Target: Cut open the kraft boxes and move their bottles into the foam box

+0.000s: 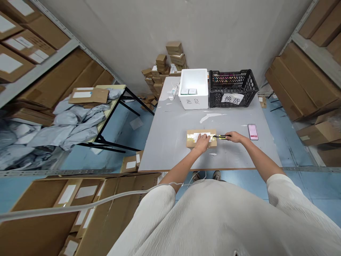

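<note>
A small cardboard box (189,140) with clear tape and a white label lies flat on the table in front of me. My left hand (201,143) rests on top of it, fingers stretched out over the label. From the right, my right hand (233,137) grips a black and yellow utility knife (221,137). The knife's tip reaches the right end of the box, near the tape; whether the blade is in the tape is too small to tell.
On the grey table (165,142), a white foam box (195,103) with small white boxes inside stands beside a black plastic crate (231,90). A phone (253,132) lies at the right. Grey parcels (77,119) cover a side table. A white cable (128,193) crosses my left arm.
</note>
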